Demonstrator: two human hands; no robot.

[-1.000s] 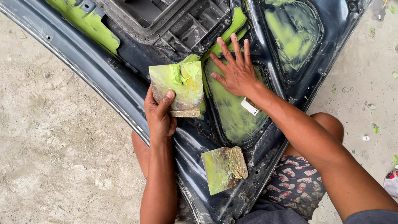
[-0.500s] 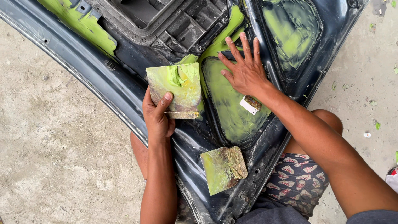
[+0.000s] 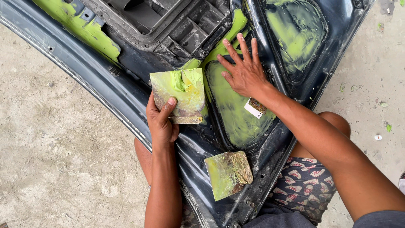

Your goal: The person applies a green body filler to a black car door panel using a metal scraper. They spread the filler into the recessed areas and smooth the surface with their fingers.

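Gripping a square putty-smeared board with a green filler blob (image 3: pixel 179 93) at frame centre, the left hand (image 3: pixel 161 122) pinched it, thumb on top. The right hand (image 3: pixel 244 71), fingers spread, lay flat on the dark car body panel (image 3: pixel 202 139). A second smeared flat scraper (image 3: pixel 228 174) rested lower centre.

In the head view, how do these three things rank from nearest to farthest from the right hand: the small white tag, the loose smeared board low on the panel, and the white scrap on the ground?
From the right hand:
1. small white tag, just beneath the wrist, on the green filler.
2. loose smeared board, lower on the dark panel, near the knees.
3. white scrap, far off on the concrete ground at the right.
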